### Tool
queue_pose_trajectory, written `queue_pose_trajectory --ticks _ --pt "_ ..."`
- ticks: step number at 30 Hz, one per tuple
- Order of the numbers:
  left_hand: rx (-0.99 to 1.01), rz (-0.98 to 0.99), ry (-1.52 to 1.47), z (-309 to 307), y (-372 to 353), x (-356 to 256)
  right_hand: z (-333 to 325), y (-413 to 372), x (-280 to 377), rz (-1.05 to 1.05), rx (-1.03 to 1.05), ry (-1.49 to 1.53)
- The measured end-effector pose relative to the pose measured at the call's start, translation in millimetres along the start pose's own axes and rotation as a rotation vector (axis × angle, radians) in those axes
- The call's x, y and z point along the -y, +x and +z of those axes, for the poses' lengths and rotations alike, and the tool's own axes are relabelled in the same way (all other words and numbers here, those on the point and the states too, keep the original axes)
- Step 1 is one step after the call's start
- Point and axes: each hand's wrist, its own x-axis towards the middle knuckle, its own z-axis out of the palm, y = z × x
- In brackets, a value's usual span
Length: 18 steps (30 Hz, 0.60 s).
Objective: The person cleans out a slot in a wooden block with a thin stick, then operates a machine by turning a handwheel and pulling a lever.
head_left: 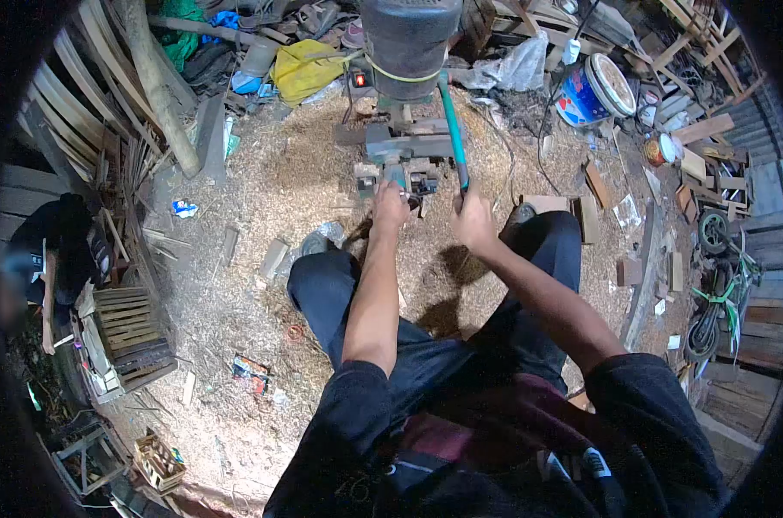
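Observation:
A machine with a dark motor housing [410,43] stands upright in front of me, with a lit red switch [360,79] on its left side. My right hand [473,222] is wrapped round the dark grip at the lower end of a green lever [453,125]. Lower on the machine, my left hand [391,207] is closed at the near edge of the metal base and vise [397,173]; its fingertips are too small to show what they grip. Pieces of wood lie across the machine's base near the left hand.
Wood shavings [279,164] cover the floor. A paint bucket [594,91] and a yellow cloth [305,71] lie beyond the machine. At the far left sits another person [55,250] beside a slatted crate [132,324]. A small green motorbike [719,293] stands at right.

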Motion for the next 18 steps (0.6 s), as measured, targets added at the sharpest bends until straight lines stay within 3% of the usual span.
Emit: queue_pose_trajectory --ticks 4,7,8,11,18 --pt "-0.055 0.024 -0.029 -4 2 -2 40 0 -29 -0.168 -0.212 -0.021" --pt "-0.047 0.018 -0.014 -6 0 -4 72 -1 -56 0.070 -0.009 -0.055" --pt "-0.057 0.034 -0.020 -8 1 -4 85 -1 -64 -0.022 -0.133 -0.052" --pt "-0.074 0.066 -0.058 -9 0 -6 80 0 -46 0.084 -0.097 -0.003" --pt "-0.077 0.057 -0.085 -9 -4 -10 116 7 -73 0.154 -0.091 0.078"
